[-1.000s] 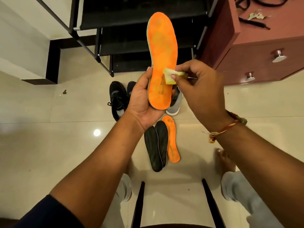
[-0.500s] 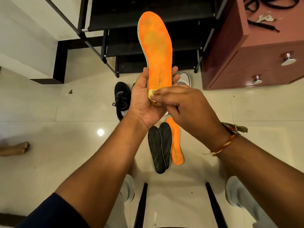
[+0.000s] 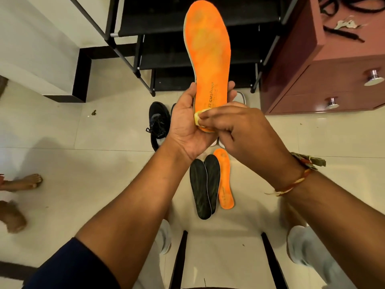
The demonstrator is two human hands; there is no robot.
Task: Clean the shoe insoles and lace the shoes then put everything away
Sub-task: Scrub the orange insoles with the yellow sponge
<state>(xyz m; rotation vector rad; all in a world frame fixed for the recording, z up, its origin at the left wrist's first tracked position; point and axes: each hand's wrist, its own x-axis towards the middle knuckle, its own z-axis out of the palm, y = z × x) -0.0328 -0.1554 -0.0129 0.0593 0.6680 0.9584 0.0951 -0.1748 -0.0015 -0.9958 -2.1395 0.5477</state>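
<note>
**Heel gets the wipe as orange insole is held up**

The left hand (image 3: 188, 126) gripped the orange insole (image 3: 208, 57) at its heel, thumb and fingers curled round both edges, toe pointing away. The right hand (image 3: 243, 126) pinched a small yellow cloth (image 3: 198, 118) against the heel, just below the left thumb. The insole looked light and bendy, best held near the heel. 3 more insoles (image 3: 210, 184) lay on the floor below.

Glossy cream tile floor (image 3: 62, 163), black shoe (image 3: 159, 124), two black insoles (image 3: 205, 184), orange insole (image 3: 225, 180) alongside
</note>
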